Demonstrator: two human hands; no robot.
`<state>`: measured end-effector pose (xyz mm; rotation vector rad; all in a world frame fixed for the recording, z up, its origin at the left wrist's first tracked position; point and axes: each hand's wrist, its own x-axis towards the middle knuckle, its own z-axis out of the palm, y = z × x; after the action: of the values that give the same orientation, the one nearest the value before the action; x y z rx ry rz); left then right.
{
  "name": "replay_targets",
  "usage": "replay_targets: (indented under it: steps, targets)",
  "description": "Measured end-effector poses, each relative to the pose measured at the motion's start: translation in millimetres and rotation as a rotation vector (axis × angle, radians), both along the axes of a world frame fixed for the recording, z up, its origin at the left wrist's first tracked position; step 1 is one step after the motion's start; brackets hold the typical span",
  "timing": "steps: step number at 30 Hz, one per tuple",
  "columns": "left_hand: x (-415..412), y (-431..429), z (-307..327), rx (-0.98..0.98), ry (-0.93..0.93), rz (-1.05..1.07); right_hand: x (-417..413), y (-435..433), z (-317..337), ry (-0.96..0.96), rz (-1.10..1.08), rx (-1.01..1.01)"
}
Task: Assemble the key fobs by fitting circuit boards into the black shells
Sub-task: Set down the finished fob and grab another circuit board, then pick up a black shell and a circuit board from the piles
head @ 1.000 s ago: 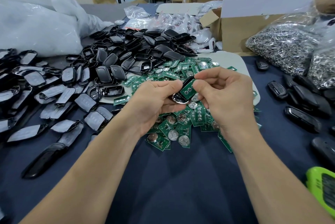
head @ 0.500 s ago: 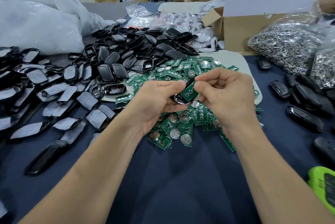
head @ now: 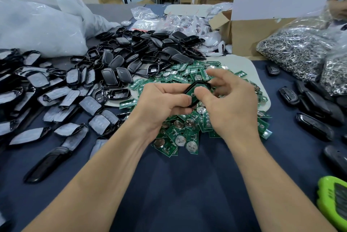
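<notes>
1. Left of the heap of circuit boards [head: 187, 128] lie the loose black shells [head: 131, 57], and further left of them the film-covered shell halves [head: 56, 96]. None of these have shifted in the last second.
2. The left hand [head: 163, 104] hovers just above the heap's near-left part, as it did a second ago. Its fingers stay curled round the black shell [head: 189, 87], which it holds tilted with the hollow side facing up.
3. The circuit board [head: 196, 89] has changed place. A second ago it stood slanted at the shell's edge, pinched by the right hand. It now appears to lie inside the shell, above the heap's middle, though whether it is fully seated is hard to tell.
4. The right hand [head: 231, 107], above the heap's right half, has let go of its pinch. Its fingers [head: 212, 72] are now spread and loosely straight and hold nothing, while the thumb [head: 201, 94] bears down on the board.
5. I take this as the press-in stage of one fob: the board is placed and only needs pushing home. A corner left proud of the rim would be the likely fault.
6. Right of the heap lie closed black fobs [head: 315, 104], seemingly finished pieces. This unit would probably join them, and another shell and board would follow.
</notes>
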<state>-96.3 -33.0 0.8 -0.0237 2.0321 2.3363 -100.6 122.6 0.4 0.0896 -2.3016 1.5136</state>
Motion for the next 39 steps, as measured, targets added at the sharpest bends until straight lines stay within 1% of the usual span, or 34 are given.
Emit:
replay_targets:
  steps: [2, 5, 6, 8, 10, 12, 13, 14, 16, 19, 21, 22, 23, 25, 27, 28, 31, 32, 33, 34, 36, 38, 39]
  targets:
    - [0.5, 2.0, -2.1, -0.047, 0.047, 0.032, -1.8, -1.1, 0.1, -0.12, 0.07, -0.153]
    - [1.3, 7.7, -3.8, -0.12, 0.134, 0.088, -1.7, -1.4, 0.9, -0.147, 0.089, -0.383]
    - [0.5, 7.7, -3.4, -0.138, 0.149, 0.093, -0.7, -1.7, 0.6, -0.143, 0.096, -0.419]
    - [0.1, 4.7, -1.3, -0.203, 0.169, 0.106, 1.4, -3.6, -0.1, -0.14, 0.108, -0.404]
    - [-0.4, -0.5, 0.5, -0.35, 0.215, 0.166, 2.1, -7.3, -1.4, -0.132, 0.119, -0.317]
    - [2.8, -4.2, 6.5, -0.479, 0.253, 0.277, 3.9, -14.1, -4.2, -0.12, 0.094, -0.196]
    - [3.8, -7.8, 10.2, -0.462, 0.252, 0.359, 5.9, -19.3, -5.5, -0.118, 0.077, -0.13]
    - [4.5, -13.2, 15.1, -0.36, 0.236, 0.444, 9.1, -25.6, -6.6, -0.116, 0.074, -0.073]
    - [3.1, -30.1, 23.7, -0.063, 0.173, 0.584, 18.4, -41.5, -8.6, -0.092, 0.143, 0.035]
    - [0.0, -55.6, 31.7, 0.236, 0.096, 0.69, 30.0, -70.9, -6.7, 0.009, 0.299, 0.279]
    - [-1.7, -69.0, 32.4, 0.368, 0.055, 0.72, 32.0, -91.5, -5.1, 0.063, 0.375, 0.404]
    - [-1.8, -75.0, 32.5, 0.427, 0.044, 0.727, 31.9, -101.6, -4.1, 0.055, 0.407, 0.449]
    - [-1.6, -81.4, 32.6, 0.473, 0.037, 0.739, 32.3, -111.2, -3.6, 0.033, 0.422, 0.5]
    - [-0.5, -94.3, 32.7, 0.517, 0.035, 0.778, 34.6, -126.8, -3.8, 0.048, 0.363, 0.591]
    - [1.0, -105.3, 33.9, 0.535, 0.046, 0.819, 37.0, -137.2, -6.2, 0.165, 0.266, 0.596]
    - [1.7, -109.2, 34.7, 0.545, 0.054, 0.835, 38.0, -141.5, -7.4, 0.196, 0.258, 0.597]
    - [1.8, -113.4, 35.7, 0.551, 0.078, 0.855, 38.1, -150.5, -10.8, 0.177, 0.318, 0.723]
    - [1.6, -111.4, 36.0, 0.537, 0.084, 0.851, 37.4, -151.5, -10.3, 0.154, 0.331, 0.729]
    - [1.5, -108.5, 35.7, 0.515, 0.085, 0.843, 36.8, -151.3, -9.8, 0.128, 0.339, 0.699]
    - [1.4, -105.9, 35.3, 0.495, 0.085, 0.834, 35.5, -150.1, -9.4, 0.108, 0.344, 0.625]
    - [1.0, -104.0, 35.2, 0.469, 0.08, 0.826, 34.5, -144.8, -5.9, 0.042, 0.349, 0.397]
    - [0.1, -104.4, 36.2, 0.462, 0.079, 0.831, 32.8, -135.5, -2.0, -0.09, 0.371, 0.165]
    - [-0.2, -104.1, 36.6, 0.462, 0.082, 0.829, 32.2, -130.4, -0.9, -0.138, 0.385, 0.08]
